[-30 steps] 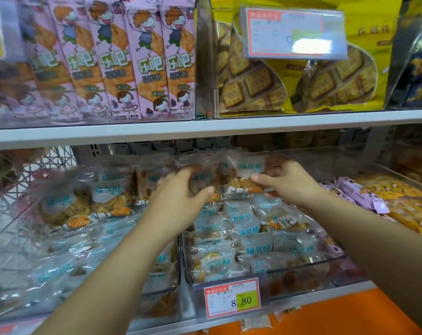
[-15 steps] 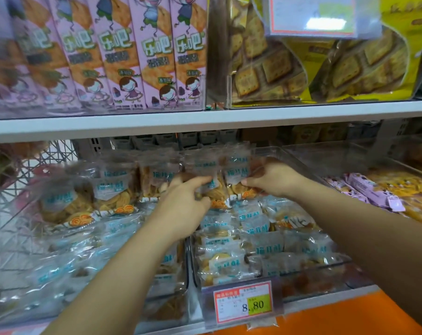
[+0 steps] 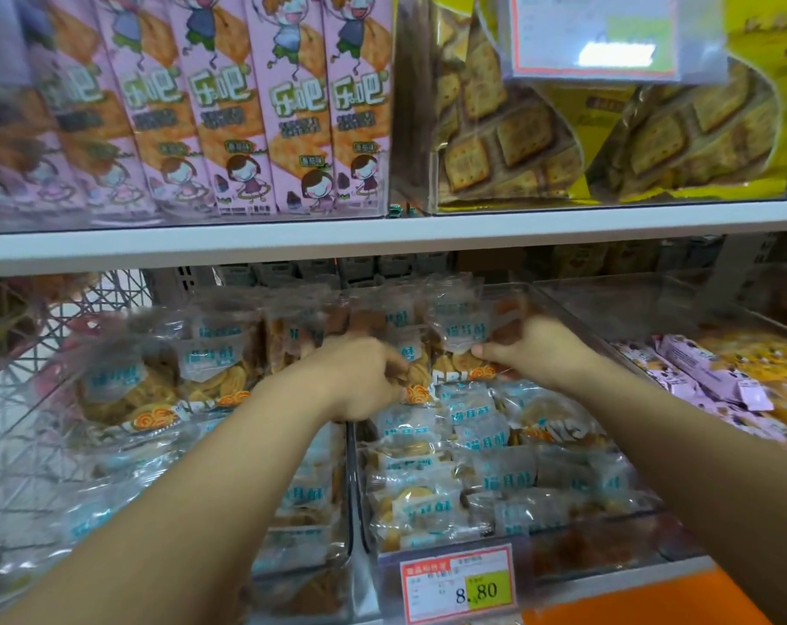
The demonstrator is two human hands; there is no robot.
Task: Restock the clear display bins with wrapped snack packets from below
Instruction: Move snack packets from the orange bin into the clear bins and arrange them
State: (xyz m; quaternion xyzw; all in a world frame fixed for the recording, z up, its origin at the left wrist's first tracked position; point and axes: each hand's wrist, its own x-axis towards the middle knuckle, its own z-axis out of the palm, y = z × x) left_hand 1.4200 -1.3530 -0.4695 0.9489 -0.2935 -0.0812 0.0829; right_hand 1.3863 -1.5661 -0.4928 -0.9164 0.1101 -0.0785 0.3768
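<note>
**Both hands on the back row of packets**

Your right hand (image 3: pixel 536 354) is well above the price tag (image 3: pixel 458 584), at the back of the clear bin (image 3: pixel 576 315) that the tag fronts. Its thumb and fingers pinch the lower edge of a standing packet (image 3: pixel 461 333). Your left hand (image 3: pixel 360 381) is above and left of the tag, with its fingers curled round the side of the orange-swirl packet (image 3: pixel 416 392). Loose packets (image 3: pixel 432 502) lie heaped flat just above the tag. Pink cracker boxes (image 3: pixel 292 106) stand on the shelf far above the tag, to its left.
</note>
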